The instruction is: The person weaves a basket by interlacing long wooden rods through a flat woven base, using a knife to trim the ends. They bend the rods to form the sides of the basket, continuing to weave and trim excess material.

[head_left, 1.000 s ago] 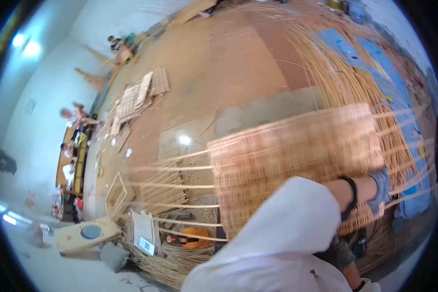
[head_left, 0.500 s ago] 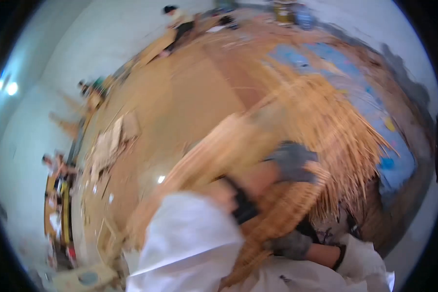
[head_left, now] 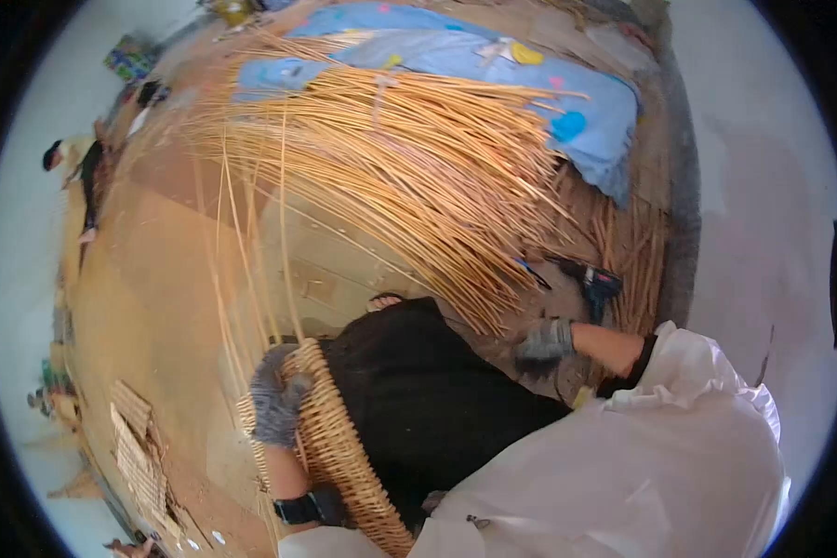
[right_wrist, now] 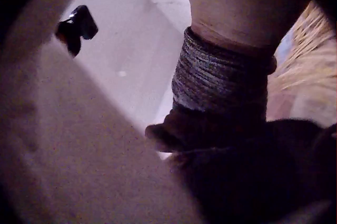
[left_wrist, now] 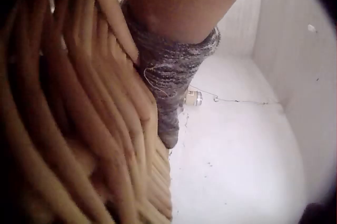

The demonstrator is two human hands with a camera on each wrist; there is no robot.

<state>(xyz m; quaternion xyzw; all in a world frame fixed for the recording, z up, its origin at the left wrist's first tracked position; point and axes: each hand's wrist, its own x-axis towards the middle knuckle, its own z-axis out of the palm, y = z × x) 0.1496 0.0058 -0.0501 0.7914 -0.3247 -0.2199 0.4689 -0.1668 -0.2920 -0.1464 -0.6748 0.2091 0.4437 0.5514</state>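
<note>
A woven cane panel [head_left: 358,446] stands tilted at the left of the person's lap, long loose canes [head_left: 286,223] reaching out past its far end. The gloved left hand [head_left: 277,395] grips the panel's upper edge. Up close in the left wrist view, the weave [left_wrist: 116,129] hides part of the grey glove [left_wrist: 171,76]. Away from the panel, the gloved right hand [head_left: 544,344] reaches low on the right, blurred, with nothing visible in it. A cordless drill [head_left: 597,284] lies just beyond that hand. In the right wrist view the right glove [right_wrist: 221,82] is dark, its thumb sticking out.
A large spread of cut canes [head_left: 418,167] lies ahead, partly over a blue sheet [head_left: 586,102]. Darker sticks [head_left: 628,270] lie along the wall at the right. Flat woven pieces [head_left: 139,456] are at the lower left. Another person [head_left: 79,167] sits at the far left.
The head view has swung right. The panel has turned from broad and flat to edge-on at the lap's left. The right hand has left the panel and moved toward the floor near the drill.
</note>
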